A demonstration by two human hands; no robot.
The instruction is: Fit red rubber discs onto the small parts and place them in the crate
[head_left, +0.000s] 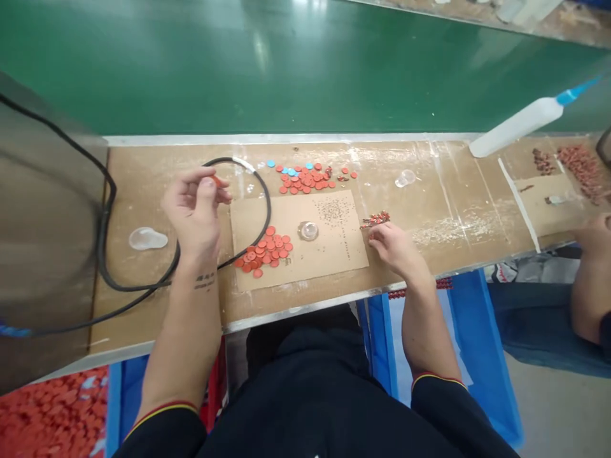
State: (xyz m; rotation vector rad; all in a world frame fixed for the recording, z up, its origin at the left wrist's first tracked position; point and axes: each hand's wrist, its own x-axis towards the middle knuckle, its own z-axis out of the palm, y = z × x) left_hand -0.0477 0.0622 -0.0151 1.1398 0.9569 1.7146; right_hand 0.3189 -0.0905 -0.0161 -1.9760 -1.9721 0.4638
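My left hand [195,203] is raised above the left part of the bench, its thumb and fingers pinching a red disc [216,180]. My right hand [390,247] rests at the right edge of the cardboard sheet [310,267], fingers pressed together beside a small heap of red and metallic parts [377,219]. What those fingers hold is too small to make out. On the sheet lie a pile of red discs [270,248], a small clear round dish [309,231] and many tiny metallic pieces [335,211].
A black cable [267,191] loops across the bench on the left. More red discs [305,180], with several blue ones, lie behind the sheet. A white bottle [520,126] with a blue tip leans at right. Blue bins [496,375] sit below; another person's arm [592,273] is far right.
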